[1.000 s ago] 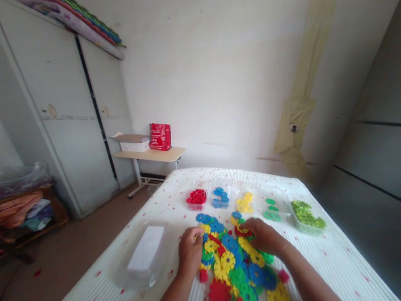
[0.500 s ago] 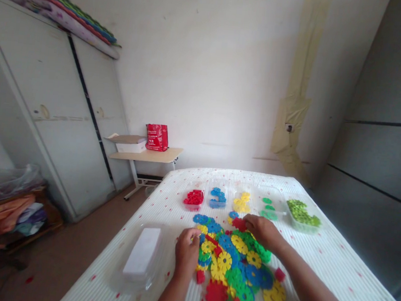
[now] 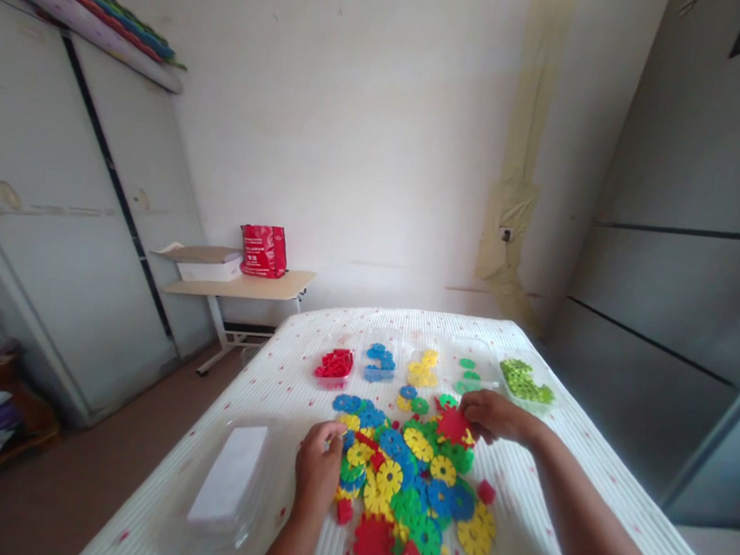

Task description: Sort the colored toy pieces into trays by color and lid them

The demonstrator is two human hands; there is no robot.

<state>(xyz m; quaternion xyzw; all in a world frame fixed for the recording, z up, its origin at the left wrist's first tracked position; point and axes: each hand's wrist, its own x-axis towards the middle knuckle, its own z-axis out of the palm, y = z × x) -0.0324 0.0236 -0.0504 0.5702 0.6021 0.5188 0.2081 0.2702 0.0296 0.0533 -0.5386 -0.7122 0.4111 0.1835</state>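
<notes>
Worktop (image 3: 297, 393): covered by a ribbed white cloth.
Row of tubs (image 3: 334, 383): along the far side, holding red, blue, yellow, green and lime pieces.
Pile of pieces (image 3: 415, 456): loose, mixed colours, between the hands.
Clear box (image 3: 241, 537): left of the pile, a white block (image 3: 228, 478) inside.
Left hand (image 3: 319, 462): fingers curled at the pile's left edge; cannot tell whether they grip anything.
Right hand (image 3: 492, 414): fingertips pinching a red square (image 3: 452, 426).
Red square: tilted, at the pile's far right.
</notes>
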